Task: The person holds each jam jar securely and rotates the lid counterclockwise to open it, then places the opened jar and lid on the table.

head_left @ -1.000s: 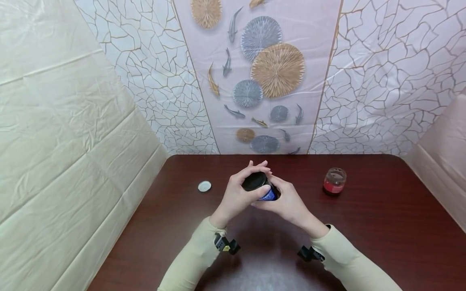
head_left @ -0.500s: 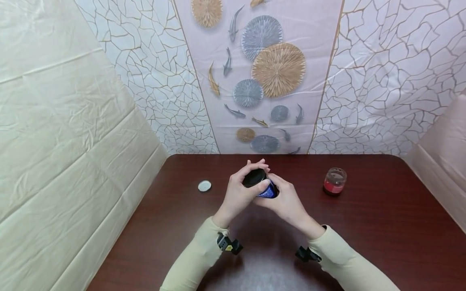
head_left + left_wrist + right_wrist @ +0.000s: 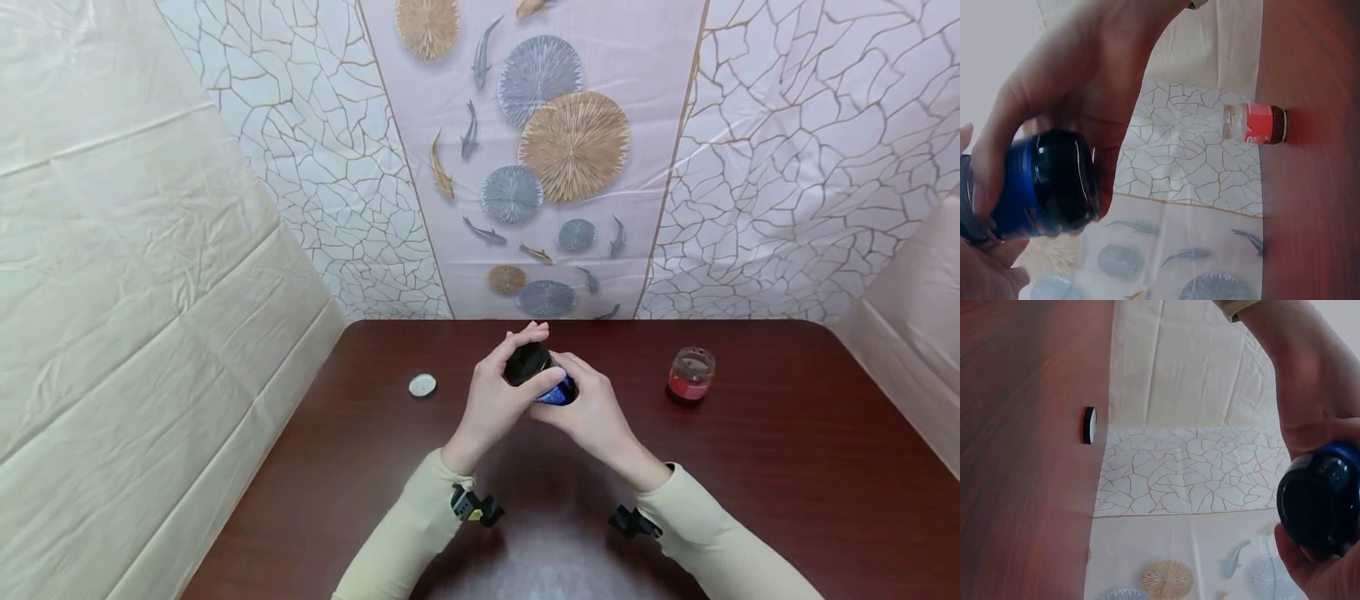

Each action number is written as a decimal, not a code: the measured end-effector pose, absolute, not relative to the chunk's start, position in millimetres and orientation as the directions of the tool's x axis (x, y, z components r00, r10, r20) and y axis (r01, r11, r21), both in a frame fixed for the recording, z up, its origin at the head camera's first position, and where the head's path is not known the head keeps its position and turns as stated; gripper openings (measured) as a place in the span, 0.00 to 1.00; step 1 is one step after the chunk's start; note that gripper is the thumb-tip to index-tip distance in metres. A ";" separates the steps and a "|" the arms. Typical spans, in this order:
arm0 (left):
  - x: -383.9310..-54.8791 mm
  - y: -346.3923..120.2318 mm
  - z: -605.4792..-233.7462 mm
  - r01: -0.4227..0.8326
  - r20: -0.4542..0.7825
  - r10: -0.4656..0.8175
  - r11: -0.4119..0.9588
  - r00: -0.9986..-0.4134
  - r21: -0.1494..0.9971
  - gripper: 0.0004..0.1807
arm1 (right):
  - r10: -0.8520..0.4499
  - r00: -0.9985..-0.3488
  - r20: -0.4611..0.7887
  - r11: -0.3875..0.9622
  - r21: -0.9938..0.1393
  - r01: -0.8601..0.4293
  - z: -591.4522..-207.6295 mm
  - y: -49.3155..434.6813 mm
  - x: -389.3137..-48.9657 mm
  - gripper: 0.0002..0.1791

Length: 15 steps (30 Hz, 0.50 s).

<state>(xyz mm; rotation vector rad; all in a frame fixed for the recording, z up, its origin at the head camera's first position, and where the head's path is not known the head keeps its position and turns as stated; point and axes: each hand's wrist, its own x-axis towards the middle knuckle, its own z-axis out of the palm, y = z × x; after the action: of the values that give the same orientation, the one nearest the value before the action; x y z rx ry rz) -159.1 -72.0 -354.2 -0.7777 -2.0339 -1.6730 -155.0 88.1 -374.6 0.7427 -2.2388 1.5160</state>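
A blue-labelled jar [image 3: 557, 394] with a dark base [image 3: 1069, 181] is held above the table, tilted. My left hand [image 3: 491, 396] spans its black lid [image 3: 527, 362], thumb on the near side and fingers on the far side. My right hand [image 3: 596, 412] grips the jar's body from the right, hiding part of the label. In the right wrist view the jar's round dark underside [image 3: 1313, 506] faces the camera.
A clear glass jar [image 3: 691, 375] with a red label, lidless, stands upright on the right of the dark red-brown table [image 3: 360, 467]. A small white-faced, dark-rimmed lid [image 3: 422, 384] lies at the left. Patterned cloth [image 3: 547, 167] hangs behind the table.
My left hand has shifted slightly up and right, and the black lid has tilted with it. My right hand has changed little. The red-labelled jar and the loose lid stay in place.
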 end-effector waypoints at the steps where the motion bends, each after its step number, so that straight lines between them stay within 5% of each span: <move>1: -158.5 -73.2 -354.4 0.633 0.607 0.193 0.125 -0.771 0.764 0.28 | -0.237 -0.813 0.531 0.284 -0.763 -0.581 -374.5 89.7 -154.9 0.32; 9: -153.7 -86.0 -348.8 0.623 0.571 0.390 0.008 -0.722 0.782 0.34 | -0.338 -0.857 0.389 0.177 -0.868 -0.464 -368.0 104.9 -153.8 0.24; 15: -151.4 -99.5 -339.2 0.664 0.568 0.555 -0.037 -0.608 0.747 0.33 | -0.521 -0.791 0.319 0.059 -0.912 -0.407 -362.9 116.4 -151.0 0.24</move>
<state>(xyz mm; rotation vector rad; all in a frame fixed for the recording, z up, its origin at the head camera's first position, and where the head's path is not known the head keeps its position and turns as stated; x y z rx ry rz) -151.4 -99.5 -339.2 -1.3422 -2.1105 -1.7378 -151.0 116.4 -362.9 1.0354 -2.3524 1.9660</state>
